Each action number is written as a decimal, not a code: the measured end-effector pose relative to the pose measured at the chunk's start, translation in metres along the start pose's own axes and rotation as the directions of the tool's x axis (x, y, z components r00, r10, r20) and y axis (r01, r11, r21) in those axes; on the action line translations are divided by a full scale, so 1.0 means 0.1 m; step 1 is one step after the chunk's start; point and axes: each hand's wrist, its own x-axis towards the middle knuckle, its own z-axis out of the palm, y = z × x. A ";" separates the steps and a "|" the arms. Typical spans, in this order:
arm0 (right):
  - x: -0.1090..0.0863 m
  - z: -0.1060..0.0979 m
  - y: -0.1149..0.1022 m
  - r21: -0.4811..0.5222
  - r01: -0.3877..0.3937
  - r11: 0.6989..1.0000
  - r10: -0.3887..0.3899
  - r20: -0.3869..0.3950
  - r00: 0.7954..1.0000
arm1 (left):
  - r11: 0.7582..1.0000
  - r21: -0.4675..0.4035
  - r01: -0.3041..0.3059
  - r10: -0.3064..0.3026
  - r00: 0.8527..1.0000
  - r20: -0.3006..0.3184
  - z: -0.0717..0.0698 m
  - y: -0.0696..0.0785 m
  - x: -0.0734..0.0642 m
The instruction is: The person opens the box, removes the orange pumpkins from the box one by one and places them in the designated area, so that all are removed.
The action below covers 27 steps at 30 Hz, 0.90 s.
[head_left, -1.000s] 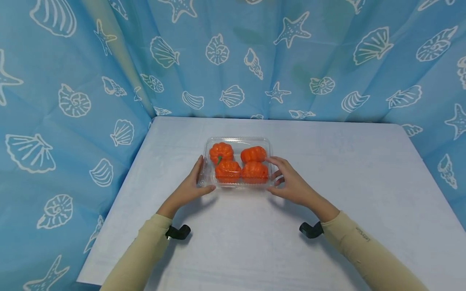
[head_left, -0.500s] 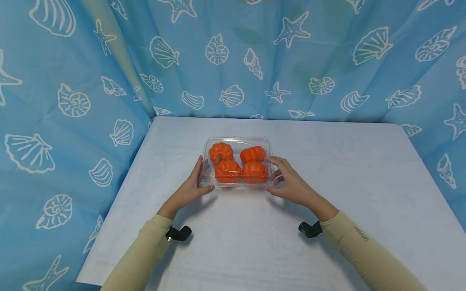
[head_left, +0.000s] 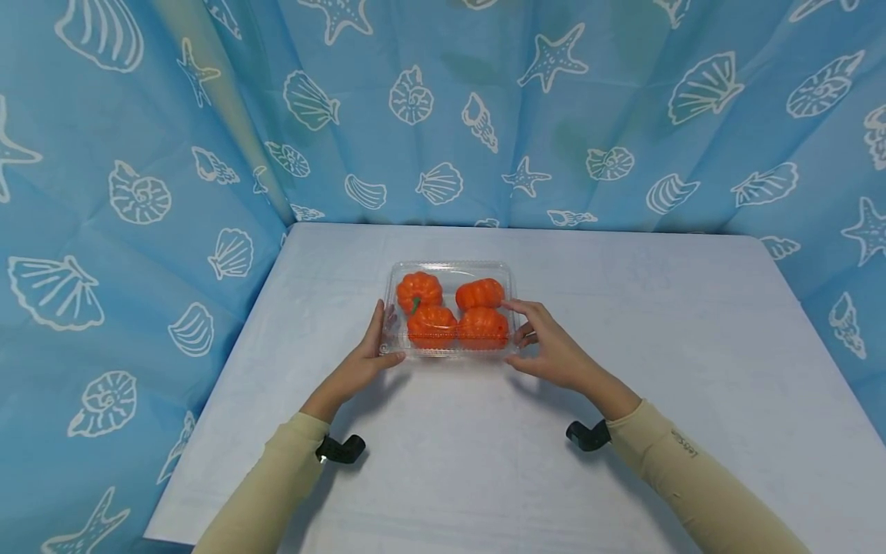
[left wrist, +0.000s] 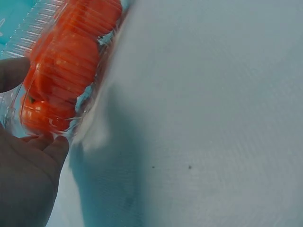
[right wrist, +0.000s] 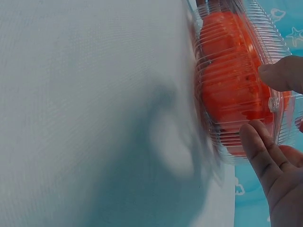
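— Braced from both ends, that's how the hold looks from my remote seat. Left hand (head_left: 355,368) has the left end of the clear box (head_left: 451,266), right hand (head_left: 554,354) has the right end. Thumbs at the near corners, fingers along the sides, so each hand is spread fairly wide but has a hold on the plastic.

— Why two hands, though? Couldn't one just pinch it?

— Maybe, but I reckon it'd tip. Four orange pumpkins (head_left: 419,291) sit inside, two far and two near, and plastic that thin probably flexes if you only squeeze one side. Holding both ends should keep it level.

— Fair. Any reason they're bunched like that?

— I can't see any dividers, so I'd guess they just lean wherever they fit. Far two have a gap between them, near two are pretty much side by side.

— And where's the box itself?

— Far side of the white table (head_left: 692,369), a bit left of the middle, long side facing the person. Puts it between the two arms, so I figure neither has to twist.

— Lifted or resting?

— Can't swear to it. Both wrist views show its base right down by the surface, so resting is my guess.
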 end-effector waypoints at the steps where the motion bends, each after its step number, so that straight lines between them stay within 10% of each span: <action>1: 0.00 0.00 0.00 0.002 0.002 1.000 -0.002 0.002 1.000 | 1.000 -0.007 -0.008 0.008 1.000 0.001 0.00 -0.01 0.00; 27: 0.00 0.00 0.02 0.016 0.004 1.000 -0.004 0.012 1.000 | 0.978 -0.062 -0.202 0.197 0.978 -0.069 0.07 -0.14 -0.06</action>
